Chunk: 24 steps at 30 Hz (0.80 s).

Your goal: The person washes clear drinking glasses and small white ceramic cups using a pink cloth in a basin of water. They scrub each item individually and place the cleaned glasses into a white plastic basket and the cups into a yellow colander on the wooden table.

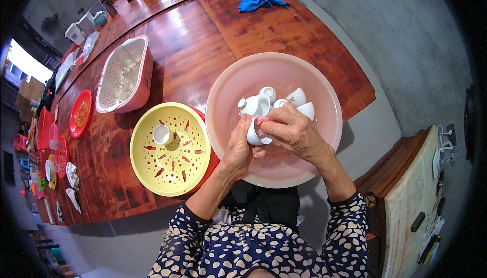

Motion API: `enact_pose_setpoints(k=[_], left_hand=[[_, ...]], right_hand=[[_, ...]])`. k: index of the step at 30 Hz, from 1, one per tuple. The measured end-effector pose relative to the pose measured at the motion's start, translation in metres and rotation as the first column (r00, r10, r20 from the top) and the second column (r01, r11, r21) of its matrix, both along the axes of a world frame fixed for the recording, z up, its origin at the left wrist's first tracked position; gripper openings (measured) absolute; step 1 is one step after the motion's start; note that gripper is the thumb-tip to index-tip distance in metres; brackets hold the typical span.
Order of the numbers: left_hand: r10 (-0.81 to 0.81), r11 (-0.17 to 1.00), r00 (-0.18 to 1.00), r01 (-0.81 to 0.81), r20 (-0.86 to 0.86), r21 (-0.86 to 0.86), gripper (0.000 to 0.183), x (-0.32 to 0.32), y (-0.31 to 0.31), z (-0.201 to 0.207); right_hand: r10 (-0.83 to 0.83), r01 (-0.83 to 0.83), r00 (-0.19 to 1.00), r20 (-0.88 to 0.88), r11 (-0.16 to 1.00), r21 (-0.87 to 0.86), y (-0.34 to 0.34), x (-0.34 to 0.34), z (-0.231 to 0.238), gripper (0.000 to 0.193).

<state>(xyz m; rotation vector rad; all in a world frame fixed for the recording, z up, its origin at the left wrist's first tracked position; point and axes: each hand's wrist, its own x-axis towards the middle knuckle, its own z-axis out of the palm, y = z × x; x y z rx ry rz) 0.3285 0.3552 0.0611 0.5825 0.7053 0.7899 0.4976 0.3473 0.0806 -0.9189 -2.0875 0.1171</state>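
Observation:
Over a large pink basin [228, 82], my left hand [236, 148] is closed round a small white cup [253, 135]. The fingers of my right hand [297, 131] are pinched together at the cup's mouth. Something pinkish shows there, and whether it is a fingertip or a bit of cloth I cannot tell. Behind my hands, several white cups [297, 97] and a white lidded pot [248, 105] lie in the basin in shallow water. To the left, one white cup [162, 134] sits in a yellow colander [147, 169] with a pepper pattern.
A pink and white tub [144, 82] of clear glasses stands beyond the colander on the reddish wooden table [187, 39]. Red plates [81, 113] are farther left. A blue cloth [259, 3] lies at the far side. A cabinet [406, 217] stands at my right.

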Motion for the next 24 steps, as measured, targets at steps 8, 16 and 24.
enact_pose_setpoints(k=[8,16,24], left_hand=[[-0.008,0.998,0.999,0.010,-0.034,0.068,0.045,0.003,-0.005,0.000],[0.038,0.966,0.969,0.027,-0.243,0.258,0.039,0.001,-0.006,-0.010],[0.052,0.973,0.980,-0.006,-0.194,0.229,0.038,0.002,-0.007,0.003]], right_hand=[[0.122,-0.178,0.973,-0.194,0.935,-0.305,-0.016,0.000,0.007,0.011],[-0.137,0.167,0.980,0.142,0.960,-0.223,-0.018,-0.017,0.004,0.009],[-0.125,-0.422,0.753,-0.646,0.662,-0.620,-0.018,-0.008,-0.007,0.011]])
